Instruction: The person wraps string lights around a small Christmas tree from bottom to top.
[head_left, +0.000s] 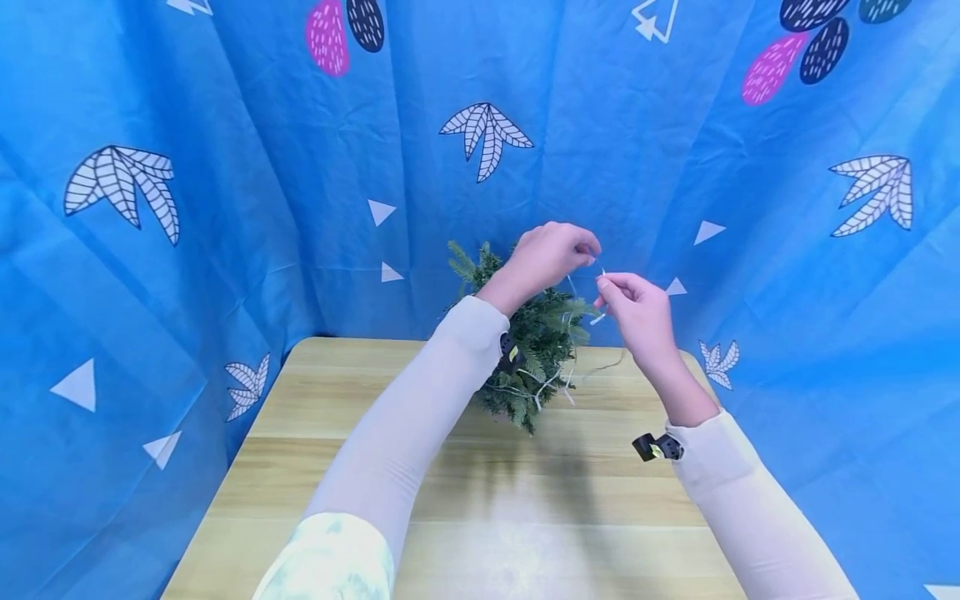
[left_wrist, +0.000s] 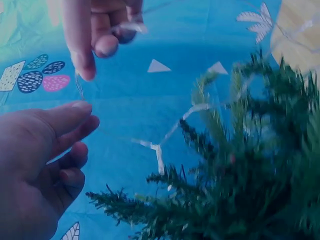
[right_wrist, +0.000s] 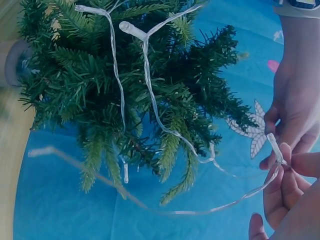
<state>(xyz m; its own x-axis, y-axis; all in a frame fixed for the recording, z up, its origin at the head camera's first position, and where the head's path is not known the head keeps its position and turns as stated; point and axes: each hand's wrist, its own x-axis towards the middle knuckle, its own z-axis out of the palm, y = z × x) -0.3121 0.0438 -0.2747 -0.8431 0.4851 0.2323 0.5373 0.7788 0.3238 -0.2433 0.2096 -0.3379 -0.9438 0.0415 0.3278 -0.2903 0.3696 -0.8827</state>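
A small green artificial Christmas tree (head_left: 540,337) stands on the table, with a string of fairy lights (right_wrist: 146,70) draped over its branches. Beyond the tree's upper right side, my left hand (head_left: 551,254) pinches the thin wire between thumb and forefinger, as the left wrist view shows. My right hand (head_left: 643,317), just below and right of it, grips the same strand near a small clear bulb (right_wrist: 274,145). A short length of wire (left_wrist: 80,86) spans the gap between the two hands. From the right fingers a loose length of wire (right_wrist: 190,212) hangs in a curve.
The tree is near the back edge of a wooden table (head_left: 337,392). A patterned blue cloth (head_left: 247,208) hangs behind and at both sides. Part of the tree's base (right_wrist: 17,64) shows in the right wrist view. More wire (head_left: 607,365) trails over the table's back right.
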